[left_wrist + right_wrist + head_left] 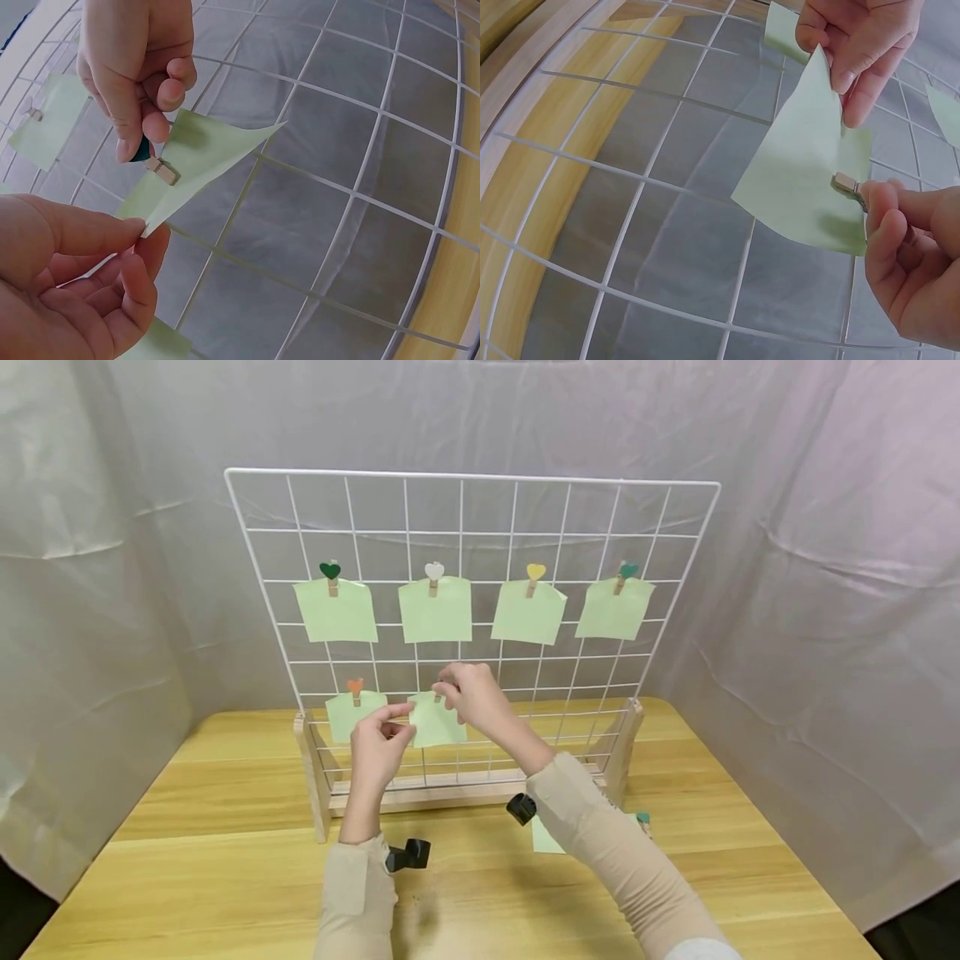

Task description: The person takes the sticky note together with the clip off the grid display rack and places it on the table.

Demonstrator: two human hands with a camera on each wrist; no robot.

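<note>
A green paper note (437,723) lies against the white wire grid in the lower row, right of a note under an orange heart clip (356,687). My left hand (377,747) pinches the note's left edge between thumb and finger. My right hand (474,697) pinches a small wooden clip at the note's top; in the left wrist view the clip (162,171) shows a dark teal end under the right hand (139,67). The right wrist view shows the note (802,165) bent outward, its corner in the left hand (866,45), the clip (845,182) over its edge.
Four green notes hang in the upper row under dark green, white, yellow and teal heart clips (628,571). The grid stands in a wooden base (435,797). On the table (225,860), another green note (546,837) lies partly behind my right forearm, near a teal clip (642,817).
</note>
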